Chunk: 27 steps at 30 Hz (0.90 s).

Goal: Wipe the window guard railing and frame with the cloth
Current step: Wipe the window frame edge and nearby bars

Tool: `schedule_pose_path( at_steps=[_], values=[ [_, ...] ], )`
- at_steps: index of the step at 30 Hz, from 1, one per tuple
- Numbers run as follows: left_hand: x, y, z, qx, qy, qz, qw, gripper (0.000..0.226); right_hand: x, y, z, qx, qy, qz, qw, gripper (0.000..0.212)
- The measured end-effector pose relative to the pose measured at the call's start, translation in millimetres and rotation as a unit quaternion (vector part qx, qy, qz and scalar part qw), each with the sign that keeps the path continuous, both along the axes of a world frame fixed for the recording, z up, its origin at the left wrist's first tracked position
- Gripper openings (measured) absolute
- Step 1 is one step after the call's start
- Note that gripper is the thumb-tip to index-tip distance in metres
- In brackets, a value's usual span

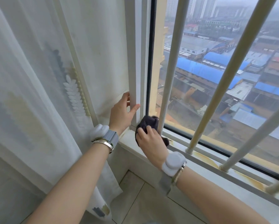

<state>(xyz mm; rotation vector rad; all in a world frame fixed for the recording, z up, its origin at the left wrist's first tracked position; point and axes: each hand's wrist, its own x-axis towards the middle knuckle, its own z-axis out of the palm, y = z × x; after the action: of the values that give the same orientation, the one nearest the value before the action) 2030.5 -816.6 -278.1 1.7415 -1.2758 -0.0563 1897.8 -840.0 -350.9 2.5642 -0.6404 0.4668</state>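
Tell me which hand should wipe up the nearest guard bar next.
Right. The right hand already grips the dark cloth at the foot of the nearest bar. The left hand holds no cloth and rests on the window frame.

We view from one wide-angle head camera, facing forward and down, close to the window frame (138, 65) and sill (151, 156).
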Motion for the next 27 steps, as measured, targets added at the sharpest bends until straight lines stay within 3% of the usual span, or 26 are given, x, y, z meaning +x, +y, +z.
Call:
schedule_pose_path(
  at_steps=[2,4,7,11,13,15,18,23,27],
  values=[
    [0.8,-0.5,-2.2,-0.007,-0.005,0.002,1.0,0.036,-7.9,10.5,-3.4,-0.01,-0.001,0.017,1.0,0.019],
    [0.8,-1.1,-3.2,-0.008,-0.009,0.006,1.0,0.037,2.0,7.1,0.0,0.018,-0.034,-0.031,0.999,0.026],
    [0.8,-0.9,-3.3,-0.009,-0.011,0.005,1.0,0.038,21.8,-7.8,5.8,0.044,-0.041,-0.071,0.996,0.012],
    [2.6,-0.7,-4.6,-0.011,-0.012,0.004,1.0,0.04,-3.5,-0.4,-5.9,0.022,0.006,-0.022,1.0,0.033],
    [2.2,0.1,-4.5,-0.012,-0.015,0.003,1.0,0.04,-18.9,7.4,-3.7,-0.003,0.029,0.021,0.999,0.029],
    [0.6,0.8,-4.0,-0.012,-0.011,0.004,1.0,0.041,-32.2,15.3,4.2,0.033,0.024,0.038,0.998,0.023],
    [-0.4,-0.3,-5.0,-0.015,-0.005,0.006,1.0,0.042,-65.7,28.7,18.5,0.124,-0.061,0.004,0.99,0.026],
    [-17.0,4.0,-16.3,-0.107,-0.01,0.034,0.994,0.062,-90.4,22.6,43.8,0.102,-0.158,-0.071,0.98,0.036],
    [-28.9,8.8,-17.2,-0.158,-0.003,0.057,0.986,0.059,-66.8,4.9,13.4,0.148,-0.103,-0.078,0.98,0.026]
  ],
)
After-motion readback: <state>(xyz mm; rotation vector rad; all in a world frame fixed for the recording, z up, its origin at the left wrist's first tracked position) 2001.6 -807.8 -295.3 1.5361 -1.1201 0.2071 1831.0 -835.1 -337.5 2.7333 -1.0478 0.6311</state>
